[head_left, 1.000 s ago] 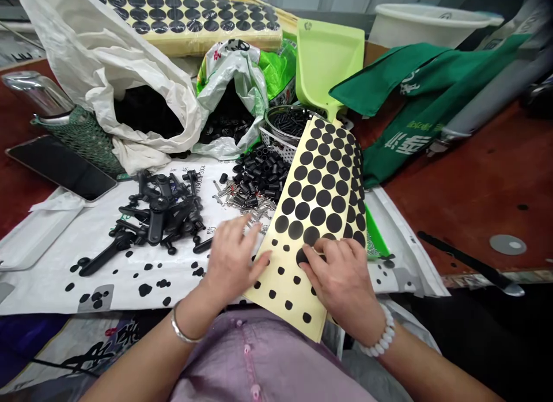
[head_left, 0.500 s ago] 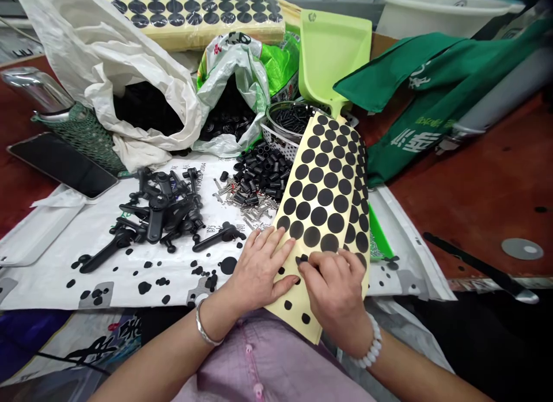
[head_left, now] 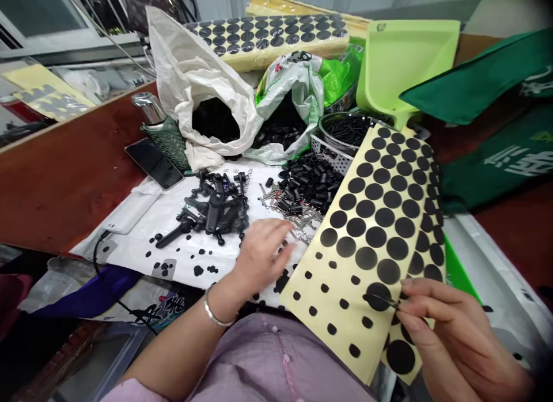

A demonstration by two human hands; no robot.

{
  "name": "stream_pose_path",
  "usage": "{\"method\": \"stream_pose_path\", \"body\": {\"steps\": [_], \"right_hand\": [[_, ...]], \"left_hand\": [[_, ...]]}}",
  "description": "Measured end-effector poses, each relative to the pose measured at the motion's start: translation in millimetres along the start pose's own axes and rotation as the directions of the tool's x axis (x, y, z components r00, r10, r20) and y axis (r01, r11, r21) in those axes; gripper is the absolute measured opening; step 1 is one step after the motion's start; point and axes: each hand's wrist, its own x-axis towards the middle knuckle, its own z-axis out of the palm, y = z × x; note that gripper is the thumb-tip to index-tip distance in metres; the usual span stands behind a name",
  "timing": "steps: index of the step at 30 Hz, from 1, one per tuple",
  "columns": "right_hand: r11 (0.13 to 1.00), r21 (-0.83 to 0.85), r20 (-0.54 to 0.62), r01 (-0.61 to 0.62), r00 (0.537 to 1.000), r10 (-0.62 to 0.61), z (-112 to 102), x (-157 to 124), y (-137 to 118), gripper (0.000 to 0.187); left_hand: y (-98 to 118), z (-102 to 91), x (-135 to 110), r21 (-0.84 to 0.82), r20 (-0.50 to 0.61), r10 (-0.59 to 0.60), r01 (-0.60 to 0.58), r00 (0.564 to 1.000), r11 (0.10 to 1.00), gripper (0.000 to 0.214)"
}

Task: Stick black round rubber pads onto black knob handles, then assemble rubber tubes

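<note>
The yellow sticker sheet [head_left: 339, 284] lies aslant on the right of the white printed covering [head_left: 181, 255], its lower end toward the person. Large black discs fill its upper rows; small black dots mark its lower left part. A second sheet [head_left: 411, 376] shows from beneath its right edge. The right hand [head_left: 458, 336] is at the lower right edge, its fingers pinched together on a thin dark piece [head_left: 393, 302] over the lowest large disc; whether that piece is the disc's lifted edge cannot be told. The left hand [head_left: 261, 255] is apart from the sheet, fingers loosely spread, near the metal clips [head_left: 306, 219]. Behind those clips sit black cylindrical caps [head_left: 317, 180], and to their left is a pile of black plastic handles [head_left: 213, 209]. Farther back stand a perforated white basket [head_left: 329, 155], a light green dustpan [head_left: 408, 65] and a white fabric bag [head_left: 199, 74]. A phone [head_left: 154, 163] leans against a net-covered bottle [head_left: 166, 138].
</note>
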Motion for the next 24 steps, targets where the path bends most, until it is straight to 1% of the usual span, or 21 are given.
{"method": "stream_pose_path", "body": {"steps": [2,3,5,7,9,10,11,15,17,18,20,21,22,24], "right_hand": [[1.000,0.024,-0.019,-0.008,1.000,0.009,5.5,-0.2,4.2,0.005],[1.000,0.029,-0.020,-0.003,1.000,0.004,8.0,0.0,5.3,0.006],[0.999,0.033,-0.015,0.015,1.000,-0.014,12.4,1.6,5.5,0.007],[0.999,0.030,-0.002,0.027,1.000,-0.027,16.0,5.0,3.7,0.007],[0.999,0.024,0.005,0.042,0.999,-0.042,19.5,8.9,1.5,0.007],[0.998,0.021,0.012,0.055,0.998,-0.056,21.1,10.6,0.7,0.007],[0.997,0.018,0.022,0.073,0.997,-0.073,22.6,12.0,0.1,0.007],[0.994,0.017,0.056,0.112,0.992,-0.113,26.3,12.6,0.0,0.008],[0.995,0.027,0.053,0.097,0.994,-0.099,26.3,10.5,0.8,0.009],[0.996,0.033,0.047,0.087,0.995,-0.088,26.0,9.3,1.5,0.009],[0.997,0.048,0.035,0.058,0.998,-0.059,25.4,6.9,3.2,0.008],[0.998,0.056,0.031,0.034,0.999,-0.036,25.3,6.2,4.1,0.007],[0.998,0.069,0.032,0.008,0.999,-0.010,25.3,5.9,4.9,0.006],[0.993,0.104,0.044,-0.058,0.998,0.053,26.4,7.1,5.3,0.003]], "left_hand": [[-26.3,-21.1,-3.0,0.151,-0.111,-0.118,0.134,0.987,0.979,0.025],[-38.7,-31.0,-5.6,0.219,-0.131,-0.150,0.177,0.980,0.960,0.024],[-57.6,-47.0,-11.5,0.331,-0.105,-0.174,0.200,0.979,0.922,0.023],[-67.1,-55.7,-16.9,0.422,-0.020,-0.176,0.168,0.984,0.891,0.023],[-69.4,-56.3,-20.6,0.490,0.063,-0.189,0.135,0.980,0.861,0.027],[-69.5,-54.4,-21.5,0.514,0.087,-0.200,0.128,0.976,0.848,0.030],[-69.5,-51.6,-21.8,0.534,0.097,-0.212,0.129,0.973,0.836,0.032],[-75.4,-42.6,-19.0,0.556,0.061,-0.228,0.157,0.972,0.816,0.029],[-81.2,-43.6,-16.8,0.516,0.039,-0.215,0.164,0.976,0.840,0.027],[-84.0,-45.6,-15.6,0.478,0.012,-0.207,0.176,0.978,0.861,0.026],[-88.7,-51.5,-12.3,0.347,-0.096,-0.211,0.231,0.973,0.909,0.021],[-90.3,-54.8,-10.0,0.230,-0.177,-0.240,0.277,0.955,0.933,0.018],[-91.5,-58.2,-7.2,0.087,-0.265,-0.291,0.323,0.920,0.942,0.016],[-92.4,-63.9,-0.1,-0.177,-0.390,-0.412,0.372,0.824,0.911,0.021]]}}
